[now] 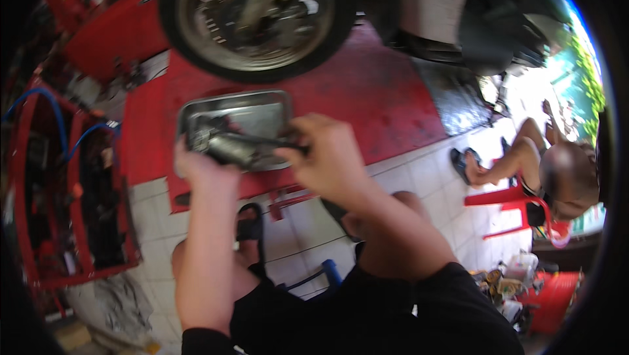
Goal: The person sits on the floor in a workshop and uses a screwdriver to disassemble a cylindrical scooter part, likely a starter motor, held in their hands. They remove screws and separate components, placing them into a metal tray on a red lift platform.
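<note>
Over a shallow metal tray, my left hand is closed around the near left side of a grey, roughly cylindrical metal part. My right hand is closed on a dark slim rod, pinched between thumb and fingers. The rod points left and reaches the metal part; blur hides whether it is a separate tool. Inside the tray, behind the metal part, lie some dark shapes that I cannot make out.
The tray stands on a red platform, below a motorcycle's front wheel. At left is a red rack with a blue hose. A person sits on a red chair at right. White tiles cover the floor.
</note>
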The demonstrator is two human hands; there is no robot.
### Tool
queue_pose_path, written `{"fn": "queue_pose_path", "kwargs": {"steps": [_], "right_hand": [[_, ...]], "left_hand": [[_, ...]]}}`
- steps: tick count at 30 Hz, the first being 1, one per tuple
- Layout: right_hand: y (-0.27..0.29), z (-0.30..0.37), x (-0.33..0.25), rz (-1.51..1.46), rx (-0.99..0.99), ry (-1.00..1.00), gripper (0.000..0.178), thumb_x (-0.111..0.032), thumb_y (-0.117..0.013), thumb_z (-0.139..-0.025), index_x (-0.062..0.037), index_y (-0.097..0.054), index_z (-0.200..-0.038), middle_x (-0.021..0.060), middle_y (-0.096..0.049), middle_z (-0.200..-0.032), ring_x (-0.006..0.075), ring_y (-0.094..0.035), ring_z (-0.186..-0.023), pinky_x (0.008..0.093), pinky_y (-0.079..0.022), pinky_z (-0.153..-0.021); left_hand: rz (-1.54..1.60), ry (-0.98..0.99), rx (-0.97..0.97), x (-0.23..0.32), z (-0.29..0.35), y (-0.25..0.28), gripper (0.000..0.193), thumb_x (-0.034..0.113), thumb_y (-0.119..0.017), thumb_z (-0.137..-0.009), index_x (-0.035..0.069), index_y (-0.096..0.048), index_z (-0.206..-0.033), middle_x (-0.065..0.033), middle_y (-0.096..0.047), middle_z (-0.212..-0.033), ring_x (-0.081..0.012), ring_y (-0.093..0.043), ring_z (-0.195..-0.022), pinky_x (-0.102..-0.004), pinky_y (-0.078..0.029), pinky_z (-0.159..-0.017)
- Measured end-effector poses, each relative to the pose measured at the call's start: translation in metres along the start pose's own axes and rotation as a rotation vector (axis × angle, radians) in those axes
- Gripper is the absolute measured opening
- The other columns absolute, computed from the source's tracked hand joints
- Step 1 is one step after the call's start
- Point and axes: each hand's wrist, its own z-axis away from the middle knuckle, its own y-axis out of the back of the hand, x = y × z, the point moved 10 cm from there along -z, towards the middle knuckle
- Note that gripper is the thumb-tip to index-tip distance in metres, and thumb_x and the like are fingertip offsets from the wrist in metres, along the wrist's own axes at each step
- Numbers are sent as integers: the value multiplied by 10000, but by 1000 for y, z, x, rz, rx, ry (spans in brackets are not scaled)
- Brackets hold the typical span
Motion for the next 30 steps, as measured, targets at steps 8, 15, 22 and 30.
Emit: {"fn": "queue_pose_path", "kwargs": {"steps": [8, 15, 22, 30], "right_hand": [[-3, 2, -4, -94, -38, -100, 115, -52, -723, -839, 30, -687, -912, 211, -691, -789, 353, -684, -664, 377, -530, -612], [3, 1, -13, -29, 0, 1, 167, -45, -770, -769, -3, -692, -911, 153, -648, -758, 322, -663, -725, 376, -525, -628], [-14, 3, -8, -127, -19, -55, 141, -66, -746, -789, 4, -689, -897, 175, -660, -781, 345, -671, -740, 411, -520, -646], [-18, 3, 8, 77, -131, -64, 296, -165, -742, -746, -2, -657, -977, 196, -651, -958, 400, -637, -923, 481, -518, -799]], "left_hand": [[61, -2, 107, -1, 26, -5, 525, 435, -277, -1003, 20, -564, -1150, -195, -639, -961, -311, -594, -830, -464, -513, -776], [49, -6, 71, -3, 23, -6, 544, 442, -262, -1005, 13, -565, -1148, -192, -639, -963, -317, -593, -827, -470, -508, -781], [66, 7, 91, 4, 17, 2, 550, 451, -269, -997, 15, -561, -1160, -196, -636, -990, -320, -600, -851, -478, -511, -790], [-158, -17, -63, 6, -35, 24, 529, 319, -316, -946, -16, -625, -1214, -213, -672, -1138, -354, -661, -1032, -525, -530, -921]]}}
